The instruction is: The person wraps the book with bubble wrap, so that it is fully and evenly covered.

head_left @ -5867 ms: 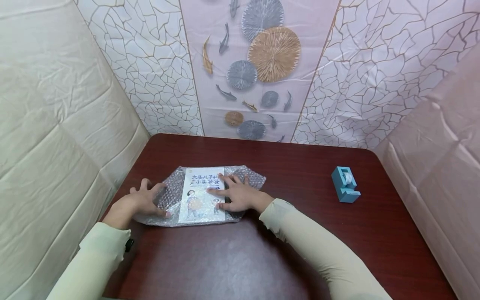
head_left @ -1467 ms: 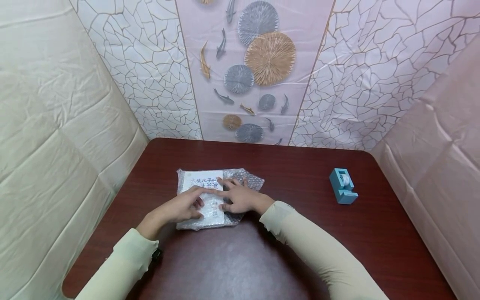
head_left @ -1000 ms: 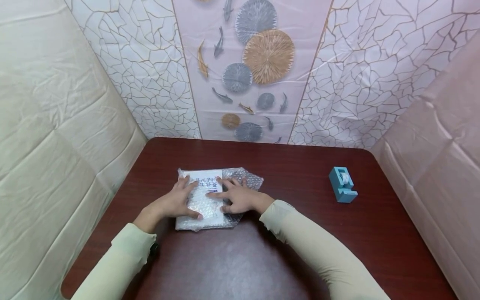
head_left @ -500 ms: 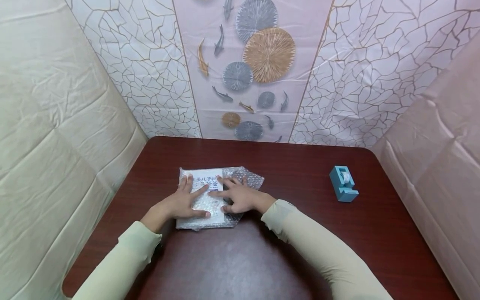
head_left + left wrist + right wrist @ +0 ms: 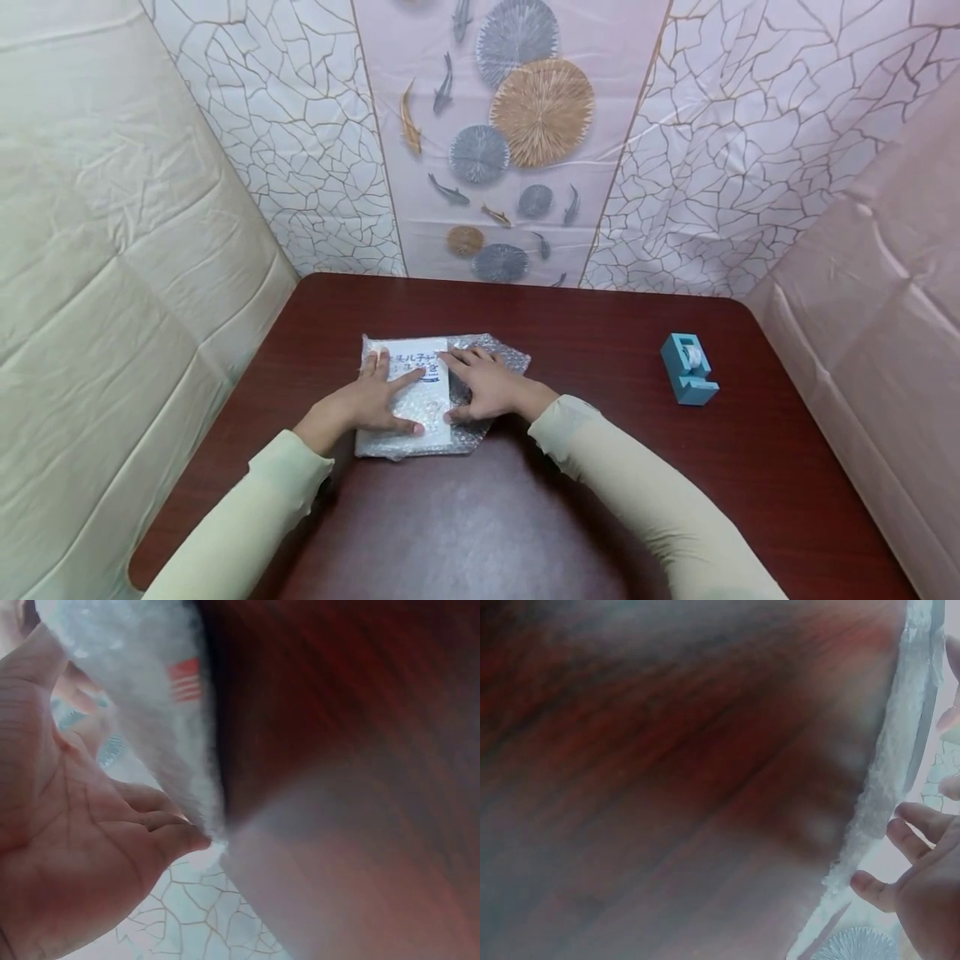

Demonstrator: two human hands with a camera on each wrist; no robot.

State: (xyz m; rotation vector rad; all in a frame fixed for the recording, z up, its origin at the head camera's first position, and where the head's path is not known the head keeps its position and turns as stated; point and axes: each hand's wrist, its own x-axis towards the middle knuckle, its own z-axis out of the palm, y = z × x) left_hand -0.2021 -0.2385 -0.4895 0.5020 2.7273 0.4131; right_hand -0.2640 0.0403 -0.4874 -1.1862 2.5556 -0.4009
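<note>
- The left hand [image 5: 365, 402] lies flat, fingers straight and spread, pressing the folded bubble wrap [image 5: 491, 360] onto the book [image 5: 408, 392] beneath its palm.
- The right hand [image 5: 487, 389], its grip likewise wide and holding nothing, rests just beside the left one, on the loose flap of wrap at the book's right edge.
- Done well, I judge, the left palm keeps even pressure so the fold stays tight (bubble wrap springs back).
- The dark red surface [image 5: 525, 517] carries a blue tape dispenser [image 5: 688, 368] well to the right of the right hand; patterned cloth walls [image 5: 300, 158] stand beyond.
</note>
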